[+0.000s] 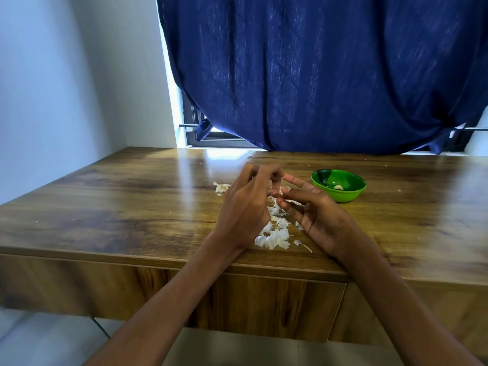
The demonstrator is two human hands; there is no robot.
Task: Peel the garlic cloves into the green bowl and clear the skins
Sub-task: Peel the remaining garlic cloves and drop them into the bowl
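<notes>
**Both hands work a clove above the skins**

The left hand and right hand meet over the wooden table, fingers curled toward each other and pinching a small garlic clove between them — most of it is hidden by the fingertips. The right index finger points out straight toward the green bowl, which sits just right of the hands with a peeled clove inside. Loose white skins lie under and between the wrists — a smaller scrap lies left of the hands. A blue curtain hangs behind.
</notes>
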